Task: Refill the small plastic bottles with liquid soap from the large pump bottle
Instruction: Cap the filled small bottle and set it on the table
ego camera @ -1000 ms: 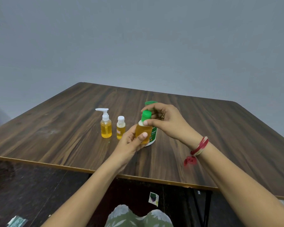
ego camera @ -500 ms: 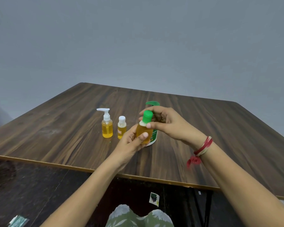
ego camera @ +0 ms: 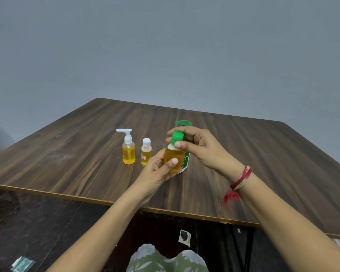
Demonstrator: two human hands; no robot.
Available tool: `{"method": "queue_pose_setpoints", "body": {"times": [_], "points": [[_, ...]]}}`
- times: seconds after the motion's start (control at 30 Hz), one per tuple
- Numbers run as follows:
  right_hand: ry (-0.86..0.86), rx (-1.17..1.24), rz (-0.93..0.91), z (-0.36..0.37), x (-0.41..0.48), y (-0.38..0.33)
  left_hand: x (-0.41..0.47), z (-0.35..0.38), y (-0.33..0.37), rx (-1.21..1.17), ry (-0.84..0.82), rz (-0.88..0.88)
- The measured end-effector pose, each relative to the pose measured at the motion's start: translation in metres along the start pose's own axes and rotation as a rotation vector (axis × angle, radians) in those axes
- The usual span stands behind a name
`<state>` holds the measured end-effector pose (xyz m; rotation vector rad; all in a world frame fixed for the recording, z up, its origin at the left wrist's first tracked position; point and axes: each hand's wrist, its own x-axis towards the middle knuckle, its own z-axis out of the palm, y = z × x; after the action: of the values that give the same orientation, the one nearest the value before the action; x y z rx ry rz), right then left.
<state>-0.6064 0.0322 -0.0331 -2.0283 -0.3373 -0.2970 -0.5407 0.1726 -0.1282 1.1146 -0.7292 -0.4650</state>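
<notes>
The left hand (ego camera: 157, 170) grasps the small bottle (ego camera: 173, 157); the right hand (ego camera: 203, 151) has its grip pinched on the green cap (ego camera: 177, 136), with the pump bottle (ego camera: 183, 123) just behind.

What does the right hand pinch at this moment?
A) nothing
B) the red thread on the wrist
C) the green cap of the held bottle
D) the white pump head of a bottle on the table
C: the right hand pinches the green cap, while the left hand grips the small bottle by its amber body.
</notes>
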Motion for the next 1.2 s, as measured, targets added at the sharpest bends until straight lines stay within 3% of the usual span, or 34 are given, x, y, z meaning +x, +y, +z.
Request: {"method": "queue_pose_setpoints", "body": {"times": [0.13, 0.2, 0.27, 0.4, 0.5, 0.87, 1.2], "points": [[0.270, 0.028, 0.018, 0.014, 0.003, 0.010, 0.002, 0.001, -0.004, 0.028, 0.058, 0.032], [0.324, 0.013, 0.029, 0.014, 0.004, 0.013, 0.001, 0.001, -0.006, 0.036, 0.053, 0.035], [0.248, 0.011, 0.040, 0.012, 0.004, 0.010, 0.000, 0.000, -0.006, 0.013, 0.048, 0.029], [-0.092, 0.055, 0.066, 0.000, -0.002, 0.000, 0.000, -0.004, -0.003, -0.036, 0.033, 0.006], [-0.118, 0.073, 0.045, -0.005, -0.004, -0.003, -0.001, -0.004, -0.002, -0.031, -0.012, -0.013], [0.241, -0.029, 0.015, 0.020, -0.005, 0.011, -0.006, 0.003, -0.006, -0.043, 0.053, 0.007], [0.410, -0.119, 0.018, 0.040, -0.009, 0.014, -0.011, 0.008, -0.011, 0.034, 0.154, 0.111]]}}
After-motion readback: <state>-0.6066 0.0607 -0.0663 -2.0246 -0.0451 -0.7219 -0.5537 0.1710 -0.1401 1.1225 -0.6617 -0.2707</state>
